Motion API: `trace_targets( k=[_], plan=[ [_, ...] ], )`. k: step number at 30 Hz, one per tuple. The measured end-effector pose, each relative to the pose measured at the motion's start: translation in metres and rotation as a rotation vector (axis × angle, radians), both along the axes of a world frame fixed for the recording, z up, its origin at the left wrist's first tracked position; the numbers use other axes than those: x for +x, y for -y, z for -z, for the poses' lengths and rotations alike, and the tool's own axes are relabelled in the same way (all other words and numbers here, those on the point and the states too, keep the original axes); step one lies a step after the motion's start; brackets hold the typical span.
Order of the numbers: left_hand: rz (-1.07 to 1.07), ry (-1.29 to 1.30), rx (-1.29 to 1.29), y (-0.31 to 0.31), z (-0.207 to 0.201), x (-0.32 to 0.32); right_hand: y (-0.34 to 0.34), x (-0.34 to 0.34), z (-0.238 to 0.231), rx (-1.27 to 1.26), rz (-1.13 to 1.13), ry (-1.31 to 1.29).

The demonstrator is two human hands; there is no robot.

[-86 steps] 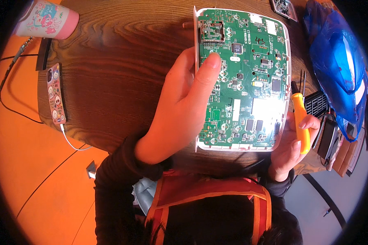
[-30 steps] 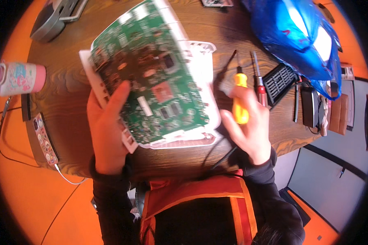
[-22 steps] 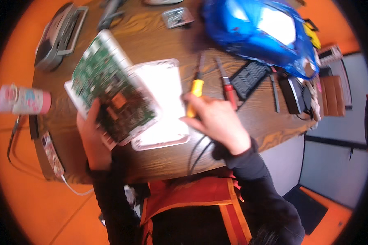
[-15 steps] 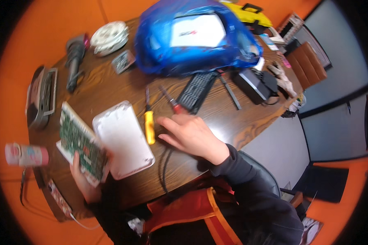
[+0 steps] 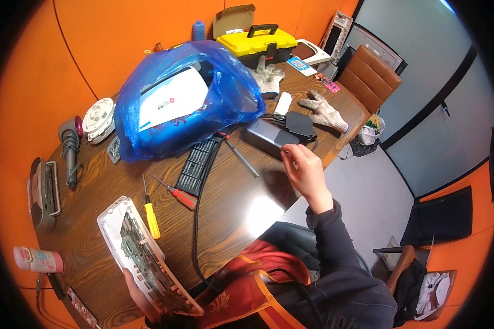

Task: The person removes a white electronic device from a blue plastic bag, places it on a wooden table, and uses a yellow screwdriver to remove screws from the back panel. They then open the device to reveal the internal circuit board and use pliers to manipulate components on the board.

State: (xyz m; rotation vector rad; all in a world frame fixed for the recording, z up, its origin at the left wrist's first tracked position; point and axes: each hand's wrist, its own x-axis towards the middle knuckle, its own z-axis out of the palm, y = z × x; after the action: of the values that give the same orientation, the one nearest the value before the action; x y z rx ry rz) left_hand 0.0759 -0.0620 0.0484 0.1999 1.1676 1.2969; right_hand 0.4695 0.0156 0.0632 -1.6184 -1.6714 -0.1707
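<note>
My left hand [image 5: 135,290] is wrapped round the lower left edge of a white plastic casing [image 5: 111,218]. A green circuit board [image 5: 140,249] rests tilted against the casing. Beyond the table's front right edge, my right hand [image 5: 306,176] is raised with its fingers curled and pressed together. Its fingertips overlap the near corner of a grey and black box [image 5: 266,137]; whether they touch it or pinch something small I cannot make out. A yellow-handled screwdriver [image 5: 151,219] and a red-handled screwdriver [image 5: 182,198] lie beside the casing.
A black slotted tray [image 5: 195,170] and a black cable [image 5: 196,230] cross the table's middle. Behind stand a blue plastic bag [image 5: 230,93] and a yellow toolbox [image 5: 269,43]. A work glove [image 5: 326,112] lies right; a pink bottle [image 5: 38,259] stands left.
The view has shifted. The white casing, earlier flat on the table, is now lifted together with the circuit board in my left hand. My right hand has moved from the screwdrivers to the grey box.
</note>
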Motion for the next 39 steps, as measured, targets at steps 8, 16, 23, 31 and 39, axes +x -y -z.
trace_targets(
  k=[8, 16, 23, 31, 39],
  plan=[
    [0.047, 0.299, 0.306, 0.006, 0.036, 0.042, 0.004, 0.042, 0.005, 0.054, 0.050, -0.077],
    [-0.056, 0.385, 0.407, 0.008, 0.043, 0.066, 0.007, 0.059, 0.014, 0.047, 0.052, -0.140],
    [0.101, 0.462, 0.605, 0.015, 0.034, 0.069, -0.011, 0.045, 0.003, 0.027, -0.044, -0.139],
    [-0.088, 0.588, 0.437, 0.034, 0.059, 0.037, -0.082, 0.044, -0.028, -0.153, -0.130, 0.003],
    [-0.053, 0.605, 0.439, 0.050, 0.087, 0.030, -0.157, 0.054, -0.052, -0.146, -0.346, 0.384]
  ],
)
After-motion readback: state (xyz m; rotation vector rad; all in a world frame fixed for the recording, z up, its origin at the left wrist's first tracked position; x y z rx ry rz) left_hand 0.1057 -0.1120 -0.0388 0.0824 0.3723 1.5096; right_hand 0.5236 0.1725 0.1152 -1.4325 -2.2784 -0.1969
